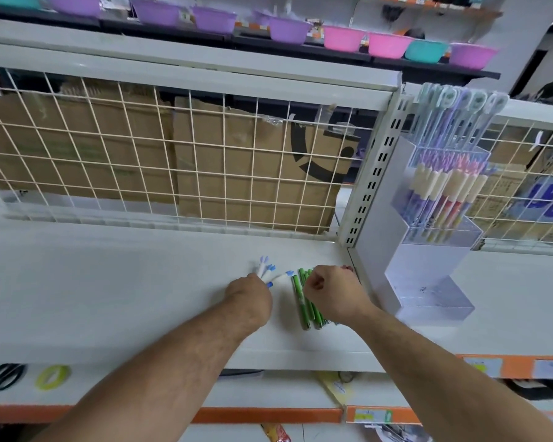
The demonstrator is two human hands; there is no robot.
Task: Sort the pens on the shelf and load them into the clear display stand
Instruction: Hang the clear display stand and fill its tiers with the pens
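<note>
On the white shelf (109, 298) my left hand (249, 290) grips a small bunch of white pens with blue caps (265, 269), whose tips fan out beyond my fingers. Several green pens (302, 301) lie side by side just right of it. My right hand (329, 288) rests over the far end of the green pens with its fingers curled; red pen tips (347, 268) show past its knuckles, and what it holds is hidden. The clear display stand (428, 269) stands to the right, its upper tier filled with several pens (444, 186), its lower tiers bare.
A white wire grid (173, 161) backs the shelf, with cardboard boxes behind it. A slotted upright post (374, 173) divides the shelf bays beside the stand. Coloured plastic bowls (288, 30) line the shelf above. Scissors (4, 376) and a yellow tape roll (52, 376) hang below the shelf edge.
</note>
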